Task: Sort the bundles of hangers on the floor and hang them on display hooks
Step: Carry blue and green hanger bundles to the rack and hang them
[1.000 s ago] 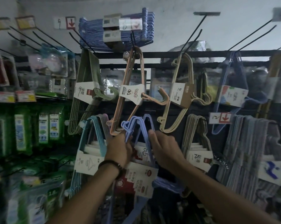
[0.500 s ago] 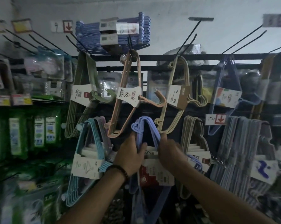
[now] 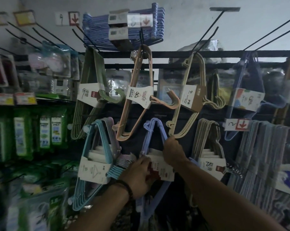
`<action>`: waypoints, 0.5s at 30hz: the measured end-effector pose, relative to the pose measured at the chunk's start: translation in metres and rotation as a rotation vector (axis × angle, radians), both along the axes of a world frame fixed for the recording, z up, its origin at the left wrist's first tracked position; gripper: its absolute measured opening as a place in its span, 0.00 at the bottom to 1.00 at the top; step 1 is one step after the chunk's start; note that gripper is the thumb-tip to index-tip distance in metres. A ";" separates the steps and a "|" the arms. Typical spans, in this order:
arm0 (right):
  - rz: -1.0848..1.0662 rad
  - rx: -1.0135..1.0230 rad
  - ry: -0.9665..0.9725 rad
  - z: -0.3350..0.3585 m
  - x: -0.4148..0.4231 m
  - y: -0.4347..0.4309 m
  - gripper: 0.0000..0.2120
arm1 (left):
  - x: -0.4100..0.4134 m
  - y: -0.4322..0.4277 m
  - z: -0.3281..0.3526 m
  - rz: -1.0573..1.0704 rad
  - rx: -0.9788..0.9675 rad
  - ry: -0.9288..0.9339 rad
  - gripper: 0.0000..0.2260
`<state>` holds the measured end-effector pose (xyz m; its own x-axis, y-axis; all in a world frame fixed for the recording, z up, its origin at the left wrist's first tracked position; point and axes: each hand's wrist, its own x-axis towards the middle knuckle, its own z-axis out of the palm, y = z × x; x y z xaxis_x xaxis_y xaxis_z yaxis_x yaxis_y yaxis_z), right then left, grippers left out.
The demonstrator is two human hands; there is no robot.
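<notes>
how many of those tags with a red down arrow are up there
3. One red-arrow tag is upper left beside the 9, one is top centre in front of the dark blue hanger stack, and one is at right beside the 12. Others may be hidden behind stock.

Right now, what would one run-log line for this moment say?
step: hanging bundle on display | item: lilac hanger bundle | left hand: grips label area | right hand: grips right arm | seated on hook: cannot tell
</notes>
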<state>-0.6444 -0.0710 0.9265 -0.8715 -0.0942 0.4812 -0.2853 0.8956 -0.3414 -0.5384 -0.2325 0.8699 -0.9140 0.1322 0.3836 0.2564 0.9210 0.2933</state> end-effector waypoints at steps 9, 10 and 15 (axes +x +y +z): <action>0.024 -0.023 -0.101 -0.021 0.000 0.014 0.28 | 0.063 0.028 -0.008 0.021 0.001 -0.043 0.13; 0.028 -0.038 -0.053 -0.023 0.008 0.018 0.27 | 0.069 0.030 -0.012 0.058 -0.010 -0.060 0.13; 0.120 0.104 0.279 -0.033 0.058 0.046 0.20 | 0.112 0.051 -0.029 0.193 -0.033 -0.099 0.17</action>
